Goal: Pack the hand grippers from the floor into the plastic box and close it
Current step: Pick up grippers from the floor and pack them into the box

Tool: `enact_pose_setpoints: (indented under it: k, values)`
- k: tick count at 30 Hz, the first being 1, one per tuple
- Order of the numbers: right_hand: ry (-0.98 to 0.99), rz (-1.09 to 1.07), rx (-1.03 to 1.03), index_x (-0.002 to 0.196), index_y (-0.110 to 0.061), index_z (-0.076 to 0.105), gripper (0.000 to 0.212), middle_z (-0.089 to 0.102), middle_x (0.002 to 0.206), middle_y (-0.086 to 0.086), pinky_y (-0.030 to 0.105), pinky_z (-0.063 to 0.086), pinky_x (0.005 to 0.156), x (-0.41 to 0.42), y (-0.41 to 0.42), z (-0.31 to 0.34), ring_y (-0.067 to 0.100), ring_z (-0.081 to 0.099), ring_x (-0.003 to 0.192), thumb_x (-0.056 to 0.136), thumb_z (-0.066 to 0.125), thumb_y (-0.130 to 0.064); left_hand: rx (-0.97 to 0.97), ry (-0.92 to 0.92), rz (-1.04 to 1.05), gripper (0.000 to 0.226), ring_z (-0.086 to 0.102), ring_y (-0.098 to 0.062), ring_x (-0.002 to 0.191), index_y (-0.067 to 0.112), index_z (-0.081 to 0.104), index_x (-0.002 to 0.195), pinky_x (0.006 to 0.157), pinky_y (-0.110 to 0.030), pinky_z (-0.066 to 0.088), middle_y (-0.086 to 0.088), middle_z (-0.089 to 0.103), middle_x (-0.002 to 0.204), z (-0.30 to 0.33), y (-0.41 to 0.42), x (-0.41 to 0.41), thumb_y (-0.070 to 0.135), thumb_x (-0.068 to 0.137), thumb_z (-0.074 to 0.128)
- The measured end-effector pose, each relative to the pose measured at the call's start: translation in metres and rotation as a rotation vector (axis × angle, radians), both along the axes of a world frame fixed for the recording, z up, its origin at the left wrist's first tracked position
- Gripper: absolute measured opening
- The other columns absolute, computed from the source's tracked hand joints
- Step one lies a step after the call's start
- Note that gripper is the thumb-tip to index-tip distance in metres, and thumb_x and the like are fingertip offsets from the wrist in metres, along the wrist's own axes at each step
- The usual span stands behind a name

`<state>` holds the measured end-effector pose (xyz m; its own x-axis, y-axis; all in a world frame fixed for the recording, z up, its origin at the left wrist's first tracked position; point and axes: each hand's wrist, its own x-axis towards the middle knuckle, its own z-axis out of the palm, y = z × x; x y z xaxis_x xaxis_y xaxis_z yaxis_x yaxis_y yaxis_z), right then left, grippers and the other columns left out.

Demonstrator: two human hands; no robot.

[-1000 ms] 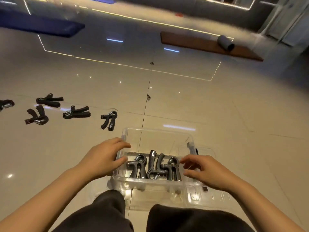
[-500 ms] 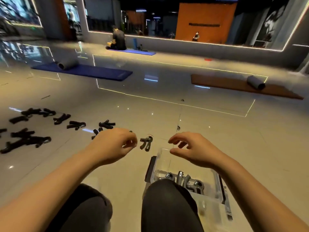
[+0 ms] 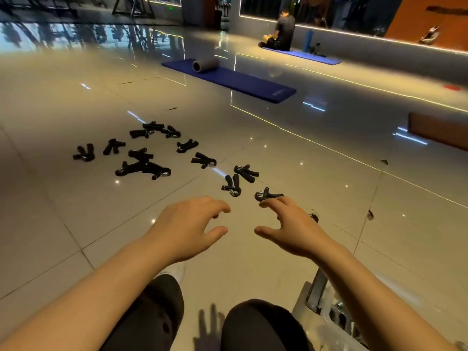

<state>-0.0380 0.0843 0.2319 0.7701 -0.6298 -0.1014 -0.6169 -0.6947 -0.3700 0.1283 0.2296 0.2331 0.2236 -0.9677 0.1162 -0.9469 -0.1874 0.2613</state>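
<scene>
Hands left plastic box [image 3: 329, 317], now reaching toward floor grippers [image 3: 266, 195]; left hand [image 3: 192, 226], right hand [image 3: 291, 229] spread, seemingly empty; many unpacked.

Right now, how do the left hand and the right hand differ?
The left hand hovers over bare floor tile, with no hand gripper under it; the right hand reaches further forward, its fingers overlapping the nearest hand gripper. The left hand's fingers curl downward; the right hand's are spread and extended. Both are open, empty, palms down, thumbs pointing toward each other.
</scene>
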Motion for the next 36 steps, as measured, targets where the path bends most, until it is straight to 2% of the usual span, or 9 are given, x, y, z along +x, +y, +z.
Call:
enact_pose_setpoints:
  k: [7, 11, 18, 25, 27, 29, 31, 34, 36]
  values:
    - [-0.081, -0.029, 0.040, 0.132, -0.030, 0.045, 0.057, 0.042, 0.139, -0.004, 0.039, 0.046, 0.098, 0.056, -0.019, 0.014, 0.017, 0.048, 0.120, 0.082, 0.066, -0.046, 0.083, -0.253, -0.037, 0.037, 0.052, -0.007, 0.103, 0.033, 0.042, 0.130, 0.081, -0.024, 0.046, 0.013, 0.053, 0.119, -0.001, -0.010, 0.054, 0.045, 0.095, 0.037]
    - [-0.172, -0.077, 0.049, 0.129, -0.030, 0.048, 0.051, 0.043, 0.138, -0.004, 0.039, 0.047, 0.095, 0.080, -0.033, 0.012, 0.017, 0.050, 0.117, 0.083, 0.064, -0.045, 0.122, -0.236, 0.055, 0.037, 0.053, -0.009, 0.104, 0.033, 0.042, 0.130, 0.080, -0.028, 0.048, 0.012, 0.055, 0.119, -0.005, -0.023, 0.087, 0.044, 0.095, 0.039]
    - [-0.230, -0.194, 0.150, 0.125, -0.028, 0.051, 0.046, 0.045, 0.135, -0.002, 0.039, 0.049, 0.094, 0.083, -0.080, -0.013, 0.017, 0.053, 0.113, 0.083, 0.064, -0.044, 0.041, -0.199, -0.010, 0.036, 0.054, -0.009, 0.101, 0.033, 0.047, 0.127, 0.080, -0.027, 0.048, 0.012, 0.057, 0.113, -0.005, -0.072, 0.103, 0.045, 0.094, 0.043]
    - [-0.321, -0.353, 0.203, 0.124, -0.025, 0.053, 0.043, 0.048, 0.129, -0.002, 0.029, 0.046, 0.087, 0.077, -0.156, -0.027, 0.009, 0.048, 0.101, 0.085, 0.065, -0.039, 0.092, -0.250, -0.071, 0.034, 0.058, -0.014, 0.100, 0.026, 0.055, 0.123, 0.077, -0.030, 0.048, 0.006, 0.062, 0.110, -0.026, -0.168, 0.129, 0.039, 0.092, 0.050]
    - [-0.365, -0.400, 0.221, 0.124, -0.025, 0.053, 0.043, 0.048, 0.129, -0.003, 0.027, 0.045, 0.083, 0.068, -0.181, -0.029, 0.008, 0.048, 0.098, 0.085, 0.065, -0.038, 0.156, -0.285, -0.111, 0.037, 0.057, -0.014, 0.103, 0.027, 0.051, 0.127, 0.077, -0.028, 0.047, 0.007, 0.059, 0.116, -0.030, -0.202, 0.130, 0.040, 0.092, 0.048]
    - [-0.402, -0.473, 0.247, 0.123, -0.025, 0.054, 0.042, 0.048, 0.127, -0.004, 0.032, 0.050, 0.082, 0.055, -0.204, -0.034, 0.009, 0.050, 0.097, 0.084, 0.065, -0.038, 0.200, -0.288, -0.148, 0.040, 0.054, -0.010, 0.106, 0.031, 0.044, 0.131, 0.078, -0.024, 0.046, 0.009, 0.054, 0.123, -0.027, -0.237, 0.128, 0.042, 0.093, 0.046]
    - [-0.425, -0.560, 0.281, 0.120, -0.026, 0.055, 0.040, 0.048, 0.125, -0.004, 0.040, 0.052, 0.083, 0.041, -0.224, -0.041, 0.014, 0.052, 0.103, 0.084, 0.066, -0.038, 0.146, -0.226, -0.174, 0.043, 0.052, -0.007, 0.106, 0.033, 0.043, 0.133, 0.079, -0.023, 0.045, 0.013, 0.051, 0.125, -0.014, -0.272, 0.121, 0.044, 0.092, 0.048]
    - [-0.395, -0.630, 0.300, 0.119, -0.026, 0.056, 0.036, 0.049, 0.126, -0.001, 0.035, 0.048, 0.085, 0.042, -0.252, -0.054, 0.016, 0.053, 0.103, 0.085, 0.065, -0.037, -0.010, -0.180, -0.326, 0.042, 0.050, -0.001, 0.104, 0.036, 0.044, 0.131, 0.079, -0.021, 0.046, 0.018, 0.049, 0.121, 0.014, -0.311, 0.103, 0.049, 0.091, 0.046]
    - [-0.409, -0.647, 0.330, 0.118, -0.026, 0.056, 0.035, 0.049, 0.124, -0.001, 0.038, 0.050, 0.084, 0.057, -0.266, -0.060, 0.015, 0.054, 0.100, 0.085, 0.065, -0.037, -0.067, -0.204, -0.440, 0.041, 0.051, -0.002, 0.104, 0.036, 0.045, 0.130, 0.076, -0.021, 0.046, 0.018, 0.050, 0.120, 0.016, -0.328, 0.099, 0.050, 0.092, 0.042]
